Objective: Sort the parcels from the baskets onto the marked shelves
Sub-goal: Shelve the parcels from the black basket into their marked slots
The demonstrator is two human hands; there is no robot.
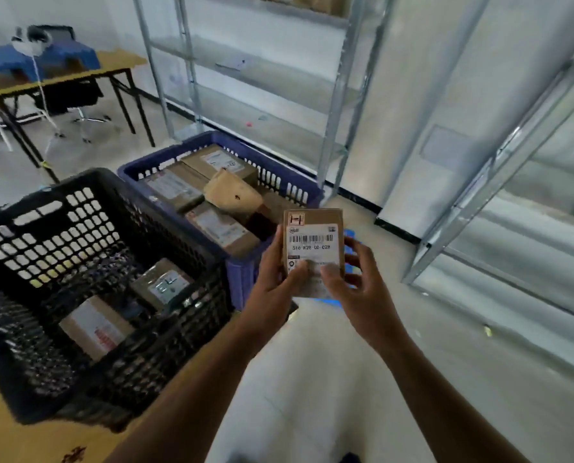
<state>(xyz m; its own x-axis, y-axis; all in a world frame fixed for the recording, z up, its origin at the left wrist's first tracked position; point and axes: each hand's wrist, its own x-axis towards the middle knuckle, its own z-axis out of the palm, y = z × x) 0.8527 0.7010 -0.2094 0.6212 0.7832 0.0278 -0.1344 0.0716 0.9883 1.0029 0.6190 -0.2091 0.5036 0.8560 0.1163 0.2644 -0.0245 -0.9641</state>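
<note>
A small brown cardboard parcel [313,240] with a white barcode label is held upright in front of me, label facing the camera. My left hand [272,279] grips its left edge with the thumb on the label. My right hand [356,289] grips its right edge, thumb also on the label. A blue basket [242,279] behind it holds several brown parcels. A black basket [165,355] at the left holds two or three parcels at its bottom. Metal shelves [245,75] stand beyond the baskets, and another metal shelf unit [513,202] stands at the right.
The black basket rests on a yellowish surface [8,439] at the lower left. A yellow-topped table [58,78] with a blue cloth and an office chair stands at the far left. Pale floor [346,379] lies between me and the right shelves.
</note>
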